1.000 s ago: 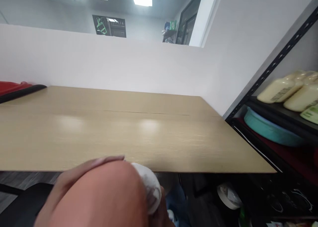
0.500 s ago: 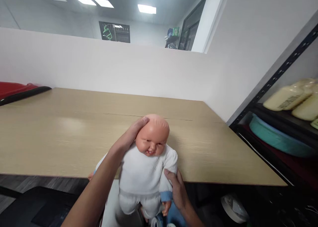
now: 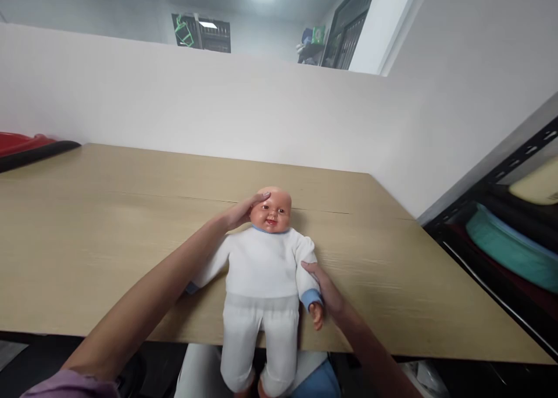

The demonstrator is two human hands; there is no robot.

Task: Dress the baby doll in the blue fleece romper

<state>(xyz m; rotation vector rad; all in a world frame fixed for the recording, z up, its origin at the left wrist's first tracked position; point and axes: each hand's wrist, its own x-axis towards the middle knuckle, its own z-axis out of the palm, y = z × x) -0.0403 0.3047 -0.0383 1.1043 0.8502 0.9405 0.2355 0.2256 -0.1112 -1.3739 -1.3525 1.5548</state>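
Note:
A baby doll [image 3: 261,270] in a white outfit with blue cuffs lies on its back on the light wooden table [image 3: 108,235], head away from me, legs hanging over the near edge. My left hand [image 3: 242,211] cups the side of the doll's bald head, fingers curved over the forehead. My right hand [image 3: 325,290] lies under the doll's arm on the right, at its sleeve and side, its fingers mostly hidden behind the doll.
A white partition wall [image 3: 174,96] runs along the table's far edge. A black metal shelf [image 3: 492,212] stands at the right with a teal round object [image 3: 510,247] and a pale yellow container [image 3: 540,183]. A red and black item [image 3: 26,148] sits at far left.
The doll went from held upright at the table's near edge to lying flat on its back farther onto the table. Both hands moved forward with it.

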